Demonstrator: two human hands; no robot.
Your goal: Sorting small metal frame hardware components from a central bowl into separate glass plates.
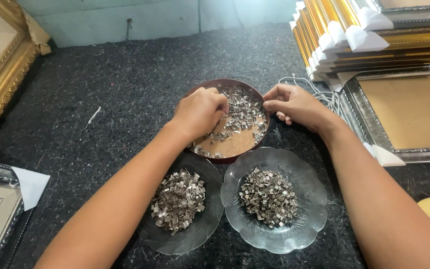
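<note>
Dark felt worktop [125, 89], gilt frames [374, 35] stacked, left hand [200, 112] fingers curled in clips [245, 112], right hand [294, 102] pinching tray [235, 152] rim

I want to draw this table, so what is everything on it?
round tray: one, dark red rim, brown inside, middle of the mat
metal clips: many, silver, in the tray and both dishes
glass dishes: two, clear, side by side in front of the tray
mat: one, dark grey, under everything
frames: several, gold and silver, stacked at right, more at left
string: white, by the stack
left hand: in the tray, on the clips
right hand: at the tray's rim
</note>
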